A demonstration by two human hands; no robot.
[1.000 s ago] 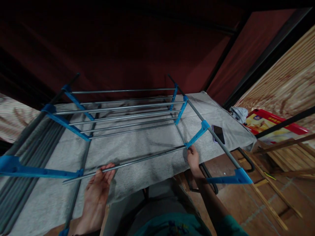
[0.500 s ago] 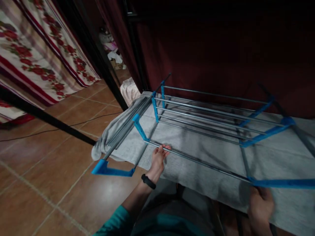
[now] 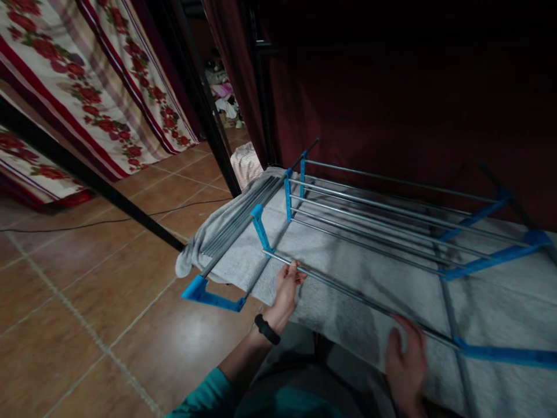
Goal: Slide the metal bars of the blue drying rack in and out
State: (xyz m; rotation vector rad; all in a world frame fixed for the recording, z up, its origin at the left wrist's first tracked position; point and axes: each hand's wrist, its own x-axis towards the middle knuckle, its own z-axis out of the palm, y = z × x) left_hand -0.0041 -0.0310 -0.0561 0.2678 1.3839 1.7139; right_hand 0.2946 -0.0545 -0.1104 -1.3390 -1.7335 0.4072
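Note:
A rack of grey metal rods with blue plastic brackets (image 3: 261, 227) lies on a grey towel (image 3: 348, 273) over a table. My left hand (image 3: 287, 287), with a black band at the wrist, pinches the near rod (image 3: 339, 284) close to its left end, just right of a blue bracket. My right hand (image 3: 407, 363) is blurred low in the view, its fingers reaching up to the same rod further right, near another blue bracket (image 3: 505, 353). Whether it grips the rod is unclear.
Brown floor tiles (image 3: 87, 313) spread to the left. A black pole (image 3: 87, 174) slants across them. A floral curtain (image 3: 87, 75) hangs at the upper left and a dark red curtain (image 3: 391, 98) behind the table. A bundle of loose grey rods (image 3: 235, 217) lies along the towel's left edge.
The view swung from the rack's right end to its left. My left hand stayed on the near rod; my right hand rose from below the table edge up to the rod.

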